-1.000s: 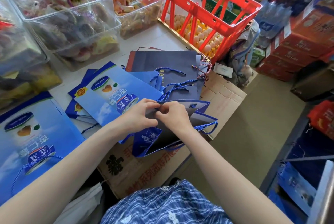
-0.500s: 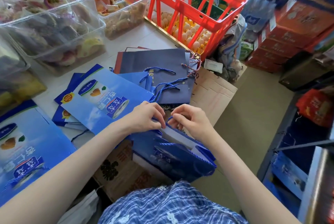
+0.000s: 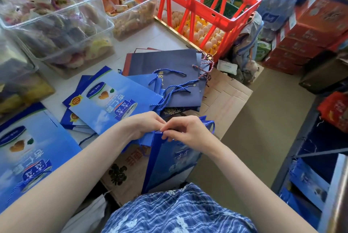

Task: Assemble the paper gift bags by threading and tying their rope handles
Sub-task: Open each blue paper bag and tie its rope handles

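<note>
— Both hands are together at the top edge of the blue gift bag (image 3: 169, 159) on my feed. My left hand (image 3: 145, 126) has its fingers curled in, pinching the bag's upper rim, and my right hand (image 3: 186, 132) meets it fingertip to fingertip, thumb and fingers closed on the same rim.

— Is the rope in your fingers?

— I cannot tell; the spot between the fingertips is too small and covered. A blue rope handle (image 3: 213, 126) loops out at the bag's far top corner, just beyond my right hand.

— Where does the bag sit?

— It hangs upright and slightly tilted from my grip, in front of my lap, its lower end down by the blue checked fabric (image 3: 177, 212) on my legs. Behind it lies a flattened cardboard box (image 3: 226, 99) with dark printed characters.

— And further out?

— Left of my hands, light blue printed bags (image 3: 113, 101) lie flat in a loose stack on the white table (image 3: 150, 37), and another big one (image 3: 35, 153) lies near my left forearm with its rope attached. Beyond them is a navy bag (image 3: 169, 63) lying flat with blue ropes (image 3: 175, 89) across it, and a red-and-blue twisted cord (image 3: 207, 69) at its right edge. Clear plastic bins of wrapped snacks (image 3: 54, 18) fill the far left of the table. A red plastic crate (image 3: 205, 5) stands at the far edge, eggs (image 3: 205, 35) showing through its bars. Stacked red cartons (image 3: 308, 31) are on the right.
</note>
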The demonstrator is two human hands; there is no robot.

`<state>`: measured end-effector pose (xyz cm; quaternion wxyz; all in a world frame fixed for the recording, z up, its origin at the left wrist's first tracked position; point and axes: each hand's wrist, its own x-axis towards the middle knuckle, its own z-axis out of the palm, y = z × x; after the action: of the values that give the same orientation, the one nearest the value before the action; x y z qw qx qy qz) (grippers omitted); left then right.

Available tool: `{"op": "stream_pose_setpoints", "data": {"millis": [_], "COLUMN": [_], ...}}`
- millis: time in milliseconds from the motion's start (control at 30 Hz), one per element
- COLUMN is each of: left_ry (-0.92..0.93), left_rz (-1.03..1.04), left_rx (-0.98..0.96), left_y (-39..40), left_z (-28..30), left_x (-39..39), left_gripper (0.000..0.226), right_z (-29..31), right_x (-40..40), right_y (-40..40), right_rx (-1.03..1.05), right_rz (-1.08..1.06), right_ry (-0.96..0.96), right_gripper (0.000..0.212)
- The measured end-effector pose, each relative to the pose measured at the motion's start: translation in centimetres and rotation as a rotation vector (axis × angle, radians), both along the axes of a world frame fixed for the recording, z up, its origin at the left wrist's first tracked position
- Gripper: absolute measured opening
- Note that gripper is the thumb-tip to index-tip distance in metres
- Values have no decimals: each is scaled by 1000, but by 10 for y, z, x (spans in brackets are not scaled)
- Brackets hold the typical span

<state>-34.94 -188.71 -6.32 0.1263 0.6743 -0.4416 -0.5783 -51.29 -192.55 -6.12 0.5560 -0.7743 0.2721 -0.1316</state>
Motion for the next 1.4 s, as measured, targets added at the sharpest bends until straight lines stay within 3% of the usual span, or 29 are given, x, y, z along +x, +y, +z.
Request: {"op": "stream_pose_setpoints", "data": {"millis": [133,333,467,567,667,867,1033,1233,1400], "left_ry": [55,-407,-302,-210,-121,245,203,95,-43], "left_rz": [74,-163,-107,-22,67,302,405,404,404], "left_rx": [-141,-505,-569,-605,-606,-619,-599,-603,-606], "left_y": [6,11,18,20,24,28,26,27,27], "left_z": [-1,5,6,11,11,19,19,14,11], "left_x": [1,-9,-1,3,3,5,7,12,9], "left_gripper": [5,8,3,13,15,15,15,10,14], "right_z": [-5,-8,-6,2,8,13,10,10,7], "right_x": [-10,-6,-9,-11,-10,-6,10,25,30], "right_y": [-12,-19,-25,-23,-21,-18,-15,-6,-2], "right_rx": [-16,-247,-185,-14,64,169,64,43,74], "right_rz": [-88,-99,-62,-40,-35,-169,-325,-294,-293], "right_ry": [70,228,263,252,173,-11,0,-38,-26], "right_gripper": [18,8,6,14,20,22,19,23,14]}}
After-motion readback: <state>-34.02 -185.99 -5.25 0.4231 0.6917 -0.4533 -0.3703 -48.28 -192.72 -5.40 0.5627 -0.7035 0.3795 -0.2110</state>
